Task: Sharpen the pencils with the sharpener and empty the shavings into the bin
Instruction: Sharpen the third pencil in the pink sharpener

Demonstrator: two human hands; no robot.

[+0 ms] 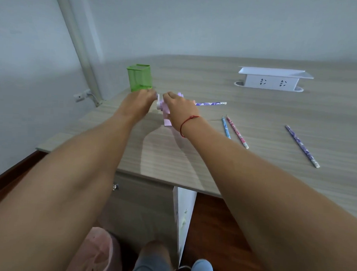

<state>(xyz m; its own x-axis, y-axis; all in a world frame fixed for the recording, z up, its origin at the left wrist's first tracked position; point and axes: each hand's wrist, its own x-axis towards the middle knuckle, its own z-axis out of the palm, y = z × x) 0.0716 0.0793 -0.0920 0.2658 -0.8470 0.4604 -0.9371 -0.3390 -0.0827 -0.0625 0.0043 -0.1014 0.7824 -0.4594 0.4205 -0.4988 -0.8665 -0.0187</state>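
Observation:
A pink crank sharpener [166, 114] stands on the wooden desk [256, 110]. My right hand [180, 107] grips its body from above. My left hand [143, 102] pinches the crank handle on the sharpener's left side. A purple patterned pencil [210, 103] sticks out of the sharpener to the right. To the right lie three loose pencils: a blue one [226, 127], a pink one [237, 131] and a purple one [302, 146]. A green mesh pen cup [139, 77] stands just behind my left hand.
A white socket box [273, 79] sits at the back right of the desk. Below the desk edge a pink bin [95, 252] stands on the floor beside my feet. A white panel [183, 215] hangs under the desk. A wall plug [81, 96] is at the left.

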